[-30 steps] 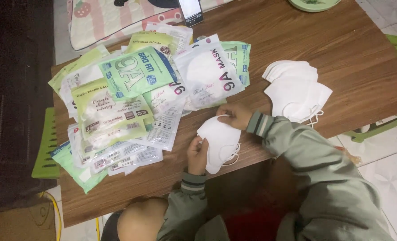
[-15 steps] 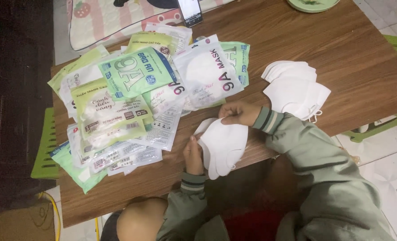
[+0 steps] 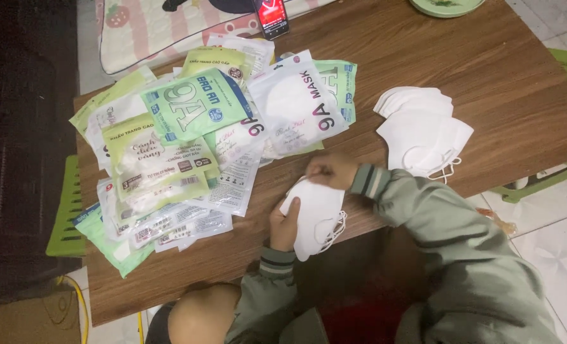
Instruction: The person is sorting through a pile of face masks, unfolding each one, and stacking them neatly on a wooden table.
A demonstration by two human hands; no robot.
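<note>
At the near edge of a wooden desk (image 3: 525,83), a person holds a folded white face mask (image 3: 318,213) in both hands, its lower half hanging out past the edge. The left hand (image 3: 285,224) clasps the mask's left side, thumb on top, fingers curled beneath and out of sight. The right hand (image 3: 329,170) pinches the top corner, its fingers closed narrow on the fabric. The ear loops dangle off the mask's right side, clear of both hands.

The step appears to be the handling of a single mask between the two piles: a heap of printed mask packets (image 3: 188,140) covers the left half of the desk, and a stack of loose white masks (image 3: 423,127) lies toward the right edge. Any further move seemingly calls for a firm hold on the soft fabric without snagging the loops.
</note>
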